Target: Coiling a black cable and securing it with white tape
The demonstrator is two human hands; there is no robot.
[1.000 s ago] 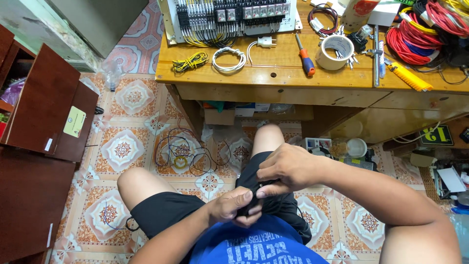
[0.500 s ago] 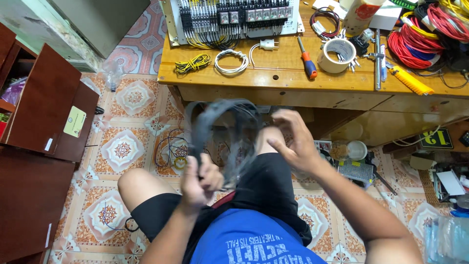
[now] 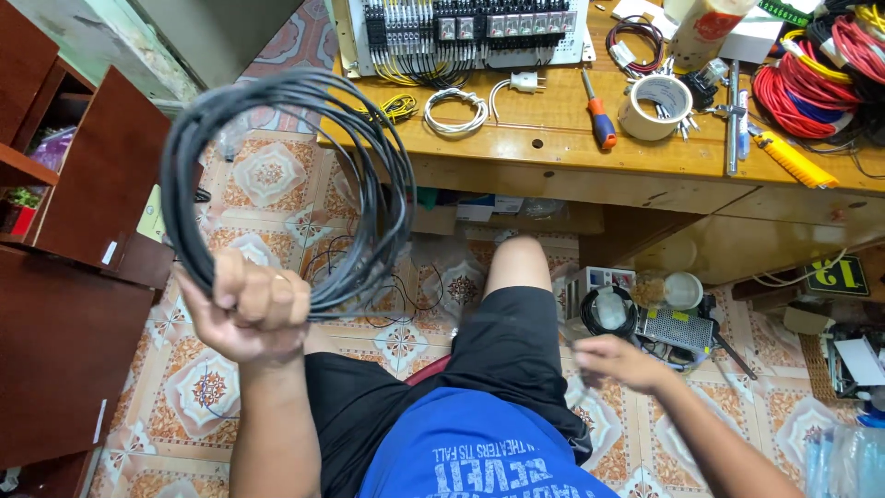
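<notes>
- My left hand [image 3: 247, 309] is raised in a fist, its fingers [image 3: 263, 293] wrapped tight round the bottom of a coil [image 3: 286, 184] of dark grey cable.
- The coil stands upright as a big loop above that fist, held up left of the counter [image 3: 645, 157] and level with its front edge.
- One loose strand runs from the coil's bottom rightward across my lap toward my right hand [image 3: 619, 358].
- My right hand sits low, below the counter and just right of my knee [image 3: 518, 258]; its fingers are pinched narrow, seemingly on the thin strand end, though blur keeps me from telling for sure.
- On the counter, from left to right: a panel [image 3: 470, 32] of wired terminal blocks at the back, a small yellow wire bundle [image 3: 398, 108], a white wire coil [image 3: 456, 111], a white plug [image 3: 525, 83], a screwdriver [image 3: 597, 111] with orange-and-blue handle, a tape roll [image 3: 653, 106], and red wire coils [image 3: 802, 83] at the far right.
- Under the counter, on the tiled floor [image 3: 267, 175], more dark wire lies tangled behind the coil, and a metal power supply box [image 3: 678, 327] sits beside my right hand.
- A dark wooden cabinet [image 3: 83, 231] stands far left of the counter.
</notes>
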